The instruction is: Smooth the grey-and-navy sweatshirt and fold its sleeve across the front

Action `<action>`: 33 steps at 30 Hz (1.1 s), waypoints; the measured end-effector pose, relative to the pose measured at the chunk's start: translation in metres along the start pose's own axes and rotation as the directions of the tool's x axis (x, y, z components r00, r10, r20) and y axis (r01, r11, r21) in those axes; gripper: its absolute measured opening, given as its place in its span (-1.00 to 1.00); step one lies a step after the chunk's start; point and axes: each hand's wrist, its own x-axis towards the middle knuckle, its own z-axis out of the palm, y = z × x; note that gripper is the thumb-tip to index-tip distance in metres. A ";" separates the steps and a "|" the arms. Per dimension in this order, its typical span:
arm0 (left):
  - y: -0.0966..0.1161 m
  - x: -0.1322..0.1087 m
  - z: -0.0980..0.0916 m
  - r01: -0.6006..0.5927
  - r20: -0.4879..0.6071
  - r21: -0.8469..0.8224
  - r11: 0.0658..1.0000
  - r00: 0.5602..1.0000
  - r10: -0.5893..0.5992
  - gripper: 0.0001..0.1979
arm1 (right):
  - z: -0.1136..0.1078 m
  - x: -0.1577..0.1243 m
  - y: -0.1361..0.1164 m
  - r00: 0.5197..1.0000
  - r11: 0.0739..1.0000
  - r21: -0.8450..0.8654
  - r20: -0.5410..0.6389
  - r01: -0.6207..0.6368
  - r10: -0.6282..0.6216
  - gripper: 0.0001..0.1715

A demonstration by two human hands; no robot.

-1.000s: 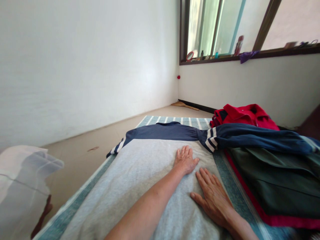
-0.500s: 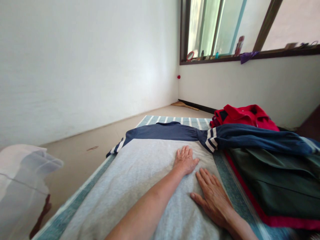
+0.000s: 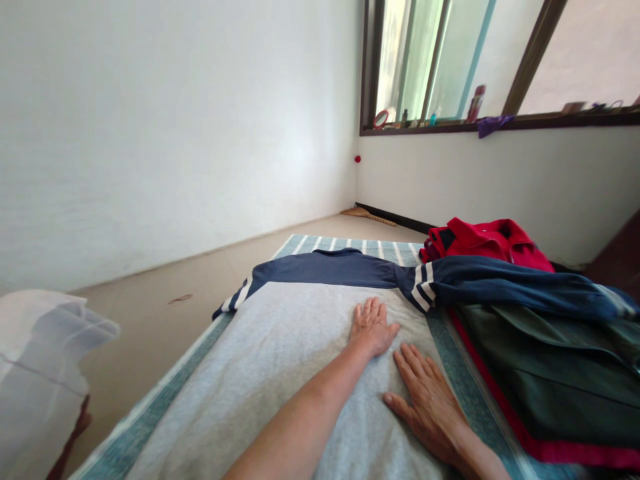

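"Grips open or shut?"
"Open: left hand (image 3: 373,327) and right hand (image 3: 427,407) lie flat, fingers spread, holding nothing."
"Garment?"
"Grey-and-navy long-sleeved shirt (image 3: 280,373), probably, under both palms, spread on a teal-striped mat (image 3: 165,407)."

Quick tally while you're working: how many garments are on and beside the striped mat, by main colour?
Grey shirt with navy yoke and sleeves: 1
Dark green garment with red edging: 1
Red garment: 1
Total: 3
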 end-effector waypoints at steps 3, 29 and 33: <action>-0.001 0.000 0.000 -0.004 -0.004 -0.006 1.000 1.000 0.003 -0.27 | 0.000 0.000 0.000 1.000 1.000 -0.010 0.002 -0.007 0.007 -0.07; -0.002 0.000 -0.001 -0.010 -0.001 0.029 1.000 1.000 0.010 -0.28 | -0.008 -0.001 -0.006 1.000 1.000 0.013 0.026 -0.006 0.005 -0.06; -0.002 0.001 -0.001 -0.009 -0.001 0.032 0.999 1.000 0.009 -0.28 | -0.009 -0.001 -0.006 1.000 1.000 0.010 0.027 -0.006 0.005 -0.06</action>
